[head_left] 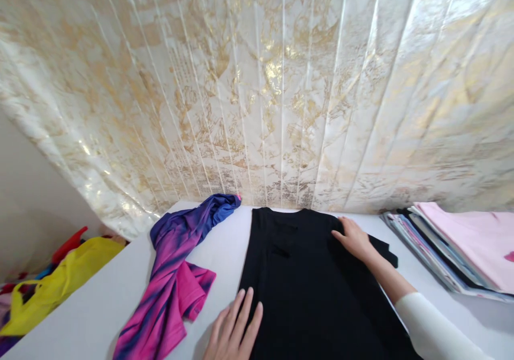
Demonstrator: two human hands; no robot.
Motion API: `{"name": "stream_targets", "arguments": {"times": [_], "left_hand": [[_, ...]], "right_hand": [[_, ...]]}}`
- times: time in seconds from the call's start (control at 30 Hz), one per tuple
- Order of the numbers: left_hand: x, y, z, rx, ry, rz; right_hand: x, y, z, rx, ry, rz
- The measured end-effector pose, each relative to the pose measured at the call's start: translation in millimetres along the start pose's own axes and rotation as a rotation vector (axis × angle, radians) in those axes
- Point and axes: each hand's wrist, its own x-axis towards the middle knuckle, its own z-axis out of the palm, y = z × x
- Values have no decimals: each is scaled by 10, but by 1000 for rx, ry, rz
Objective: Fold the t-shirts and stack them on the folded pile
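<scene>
A black shirt (309,274) lies spread on the white table, its neckline toward the back edge. Its left side makes a straight edge, while a sleeve end sticks out at the right. My left hand (235,328) rests flat at the shirt's lower left edge, fingers stretched out and partly on the cloth. Near the upper right shoulder, my right hand (353,237) presses on the fabric with fingers extended and the thumb apart. Neither hand grips the cloth. The shirt's lower end runs out of view.
A crumpled purple and pink garment (176,274) lies left of the shirt on the white table (80,317). At the right stands a stack of folded clothes (469,247), a pink one on top. Yellow clothing (68,274) heaps beyond the left edge. A gold-patterned curtain (257,92) hangs behind.
</scene>
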Motion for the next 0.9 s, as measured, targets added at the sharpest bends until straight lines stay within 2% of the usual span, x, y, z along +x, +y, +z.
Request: {"name": "stream_targets", "arguments": {"times": [0.1,0.17,0.27,0.37,0.43,0.53,0.67,0.8,0.9], "left_hand": [[420,-90,-55,-220,-160,-77],[762,-117,-35,-337,-298,-167],[1274,-130,77,-451,-444,-259],[1647,-121,251,-482,-445,-279],[1768,-101,376,-488,-425,-276],[1787,-56,527,-506,-405,-277],[1709,-6,622,-522,-361,-284],[1689,-5,659,-528,-339,-283],[1695,-18,685,-525,-333,-278]], "right_hand": [[-197,640,-137,-65,11,194],[-281,858,-178,-83,9,245],[-290,931,-198,-88,3,267],[-196,854,-246,-77,-24,263],[-118,774,-319,-56,-57,247],[-2,597,-462,-24,-96,216],[185,149,-555,33,-155,144],[411,-495,-398,154,-287,83],[535,-908,-210,261,-402,96]]}}
